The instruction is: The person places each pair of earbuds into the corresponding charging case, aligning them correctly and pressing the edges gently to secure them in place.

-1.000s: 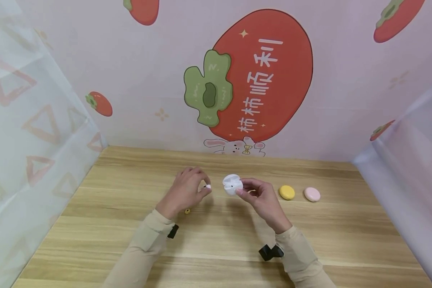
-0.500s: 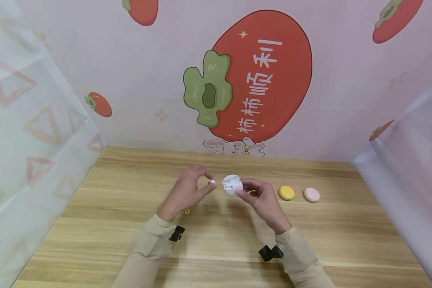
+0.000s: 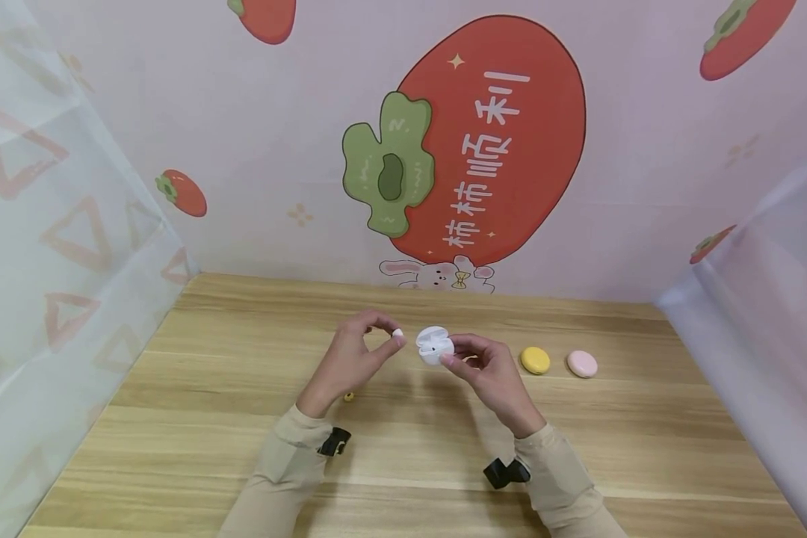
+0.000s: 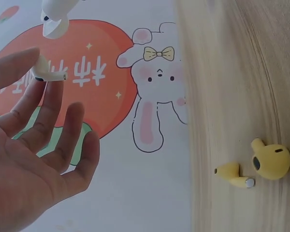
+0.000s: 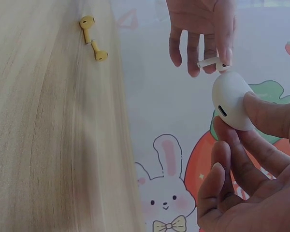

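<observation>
White earbud (image 4: 51, 76) is pinched by the left hand (image 3: 355, 359); flipped-open white case (image 3: 433, 353) is gripped by the right hand (image 3: 496, 379); two yellow earbuds (image 4: 274, 163) are seen on the tabletop (image 3: 417, 463).

A pale pink wall (image 3: 262, 127) stands along the back edge of a light wooden counter (image 3: 645, 456) with brown grain streaks. At its middle is printed a large, tilted red persimmon (image 3: 545, 157) with a green calyx (image 3: 406, 123) and a line of white characters (image 3: 487, 153). Just below peeks a white rabbit (image 3: 437, 276) with a yellow bow (image 3: 461, 281). Smaller persimmons (image 3: 187, 194) and faint four-petalled flowers (image 3: 300, 214) dot the rest. To the left hangs a creased whitish sheet (image 3: 13, 254) patterned with reddish triangle outlines; to the right, a pale pinkish sheet (image 3: 780, 314). The light is soft, with blurred shadows on the counter.
</observation>
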Action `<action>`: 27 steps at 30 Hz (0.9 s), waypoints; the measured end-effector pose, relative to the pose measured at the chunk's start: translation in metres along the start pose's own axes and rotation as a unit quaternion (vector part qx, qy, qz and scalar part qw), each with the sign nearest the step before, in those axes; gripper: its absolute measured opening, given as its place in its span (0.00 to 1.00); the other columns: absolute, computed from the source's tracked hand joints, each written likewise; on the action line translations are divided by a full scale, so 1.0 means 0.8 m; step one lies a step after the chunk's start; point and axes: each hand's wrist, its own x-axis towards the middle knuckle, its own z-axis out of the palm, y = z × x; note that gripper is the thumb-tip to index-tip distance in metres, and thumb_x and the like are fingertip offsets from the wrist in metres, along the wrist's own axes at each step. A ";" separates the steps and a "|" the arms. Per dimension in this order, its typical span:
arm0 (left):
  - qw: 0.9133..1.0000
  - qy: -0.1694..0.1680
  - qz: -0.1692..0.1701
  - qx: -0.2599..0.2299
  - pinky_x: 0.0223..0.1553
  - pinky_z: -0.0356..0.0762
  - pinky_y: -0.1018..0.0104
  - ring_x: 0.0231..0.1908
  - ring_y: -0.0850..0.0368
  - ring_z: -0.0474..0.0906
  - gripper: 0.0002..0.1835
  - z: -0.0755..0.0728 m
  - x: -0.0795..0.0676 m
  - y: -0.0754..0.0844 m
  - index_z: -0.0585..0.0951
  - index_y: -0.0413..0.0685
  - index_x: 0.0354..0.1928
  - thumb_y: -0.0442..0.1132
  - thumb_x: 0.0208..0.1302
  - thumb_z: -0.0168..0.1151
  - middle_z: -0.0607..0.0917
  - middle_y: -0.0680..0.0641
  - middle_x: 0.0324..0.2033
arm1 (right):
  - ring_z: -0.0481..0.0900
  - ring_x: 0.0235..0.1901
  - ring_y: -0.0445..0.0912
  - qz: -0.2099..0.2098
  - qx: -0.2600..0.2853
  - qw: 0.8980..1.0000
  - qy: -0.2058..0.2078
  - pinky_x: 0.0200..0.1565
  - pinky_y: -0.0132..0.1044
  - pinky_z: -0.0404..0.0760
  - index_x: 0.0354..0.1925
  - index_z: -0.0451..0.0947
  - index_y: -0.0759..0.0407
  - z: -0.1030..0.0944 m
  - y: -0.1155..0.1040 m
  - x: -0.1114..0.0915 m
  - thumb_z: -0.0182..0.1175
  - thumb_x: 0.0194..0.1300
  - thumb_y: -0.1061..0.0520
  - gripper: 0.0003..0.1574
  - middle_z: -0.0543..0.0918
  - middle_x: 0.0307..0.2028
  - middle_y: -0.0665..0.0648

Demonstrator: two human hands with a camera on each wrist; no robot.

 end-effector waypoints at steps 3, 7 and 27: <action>0.999 0.001 -0.022 -0.027 0.57 0.74 0.46 0.46 0.53 0.80 0.06 0.000 0.000 -0.001 0.84 0.46 0.42 0.38 0.66 0.70 0.85 0.50 0.40 | 0.80 0.44 0.51 0.000 -0.001 1.000 0.000 0.43 0.33 0.81 0.53 0.84 0.64 0.000 0.000 0.000 0.70 0.65 0.61 0.19 0.85 0.43 0.59; 0.998 0.006 -0.042 -0.051 0.58 0.73 0.43 0.47 0.53 0.80 0.06 -0.001 0.000 -0.002 0.84 0.46 0.42 0.39 0.66 0.70 0.85 0.50 0.41 | 0.80 0.43 0.51 -0.003 -0.003 1.000 0.002 0.43 0.33 0.80 0.53 0.84 0.65 -0.001 0.001 0.000 0.70 0.65 0.61 0.18 0.85 0.43 0.59; 0.993 0.032 -0.017 -0.112 0.57 0.72 0.45 0.47 0.56 0.81 0.08 -0.003 -0.002 0.003 0.87 0.48 0.46 0.40 0.68 0.68 0.88 0.52 0.40 | 0.80 0.43 0.50 -0.010 -0.003 1.000 0.001 0.43 0.33 0.81 0.53 0.84 0.65 0.001 0.003 0.001 0.71 0.65 0.60 0.19 0.85 0.42 0.59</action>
